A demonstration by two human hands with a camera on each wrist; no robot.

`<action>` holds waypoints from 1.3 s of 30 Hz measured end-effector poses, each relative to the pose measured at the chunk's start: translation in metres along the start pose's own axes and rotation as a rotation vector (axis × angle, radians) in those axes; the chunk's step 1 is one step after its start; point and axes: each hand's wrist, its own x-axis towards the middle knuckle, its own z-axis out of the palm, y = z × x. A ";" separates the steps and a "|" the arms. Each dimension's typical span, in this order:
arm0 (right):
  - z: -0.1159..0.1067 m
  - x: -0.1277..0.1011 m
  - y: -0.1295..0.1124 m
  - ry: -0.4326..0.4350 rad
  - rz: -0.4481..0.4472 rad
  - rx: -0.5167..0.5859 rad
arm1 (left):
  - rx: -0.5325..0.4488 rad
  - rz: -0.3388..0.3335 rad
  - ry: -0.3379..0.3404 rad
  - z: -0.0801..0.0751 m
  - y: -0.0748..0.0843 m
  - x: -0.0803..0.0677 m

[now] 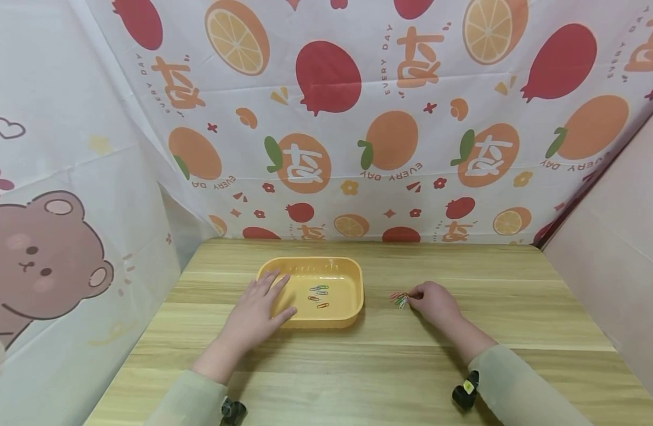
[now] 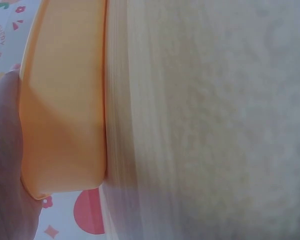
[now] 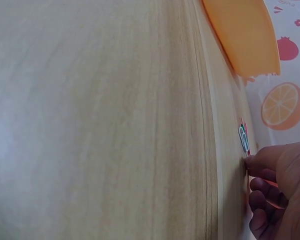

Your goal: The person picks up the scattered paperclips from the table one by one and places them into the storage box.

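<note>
My left hand (image 1: pixel 257 313) lies over the left side of a yellow-orange plastic tray (image 1: pixel 358 296), its fingers spread and fairly straight across the rim. Inside the tray are several coloured paper clips (image 1: pixel 319 294). To the right of the tray, my right hand (image 1: pixel 437 305) pinches at a small bunch of paper clips (image 1: pixel 398 299) in red, green and white, close to the tabletop. In the right wrist view the thumb and forefinger meet at the near end of these clips (image 3: pixel 244 137). Exactly how many clips are between the fingertips is hidden.
Both hands work over a wood-grain table (image 1: pixel 358 373). A white fruit-print cloth (image 1: pixel 331 142) hangs behind its far edge. Another cloth with a bear print (image 1: pixel 49 254) hangs at the left, and a pale panel (image 1: pixel 614 248) stands at the right.
</note>
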 end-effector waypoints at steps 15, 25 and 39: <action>0.001 -0.002 -0.001 0.014 -0.020 -0.023 | 0.003 0.000 -0.004 -0.001 0.000 0.000; 0.001 -0.002 -0.002 0.034 -0.014 -0.046 | -0.003 0.003 0.001 0.000 0.000 0.000; 0.001 0.002 0.001 0.005 0.001 0.003 | -0.002 -0.002 -0.008 0.002 -0.002 -0.001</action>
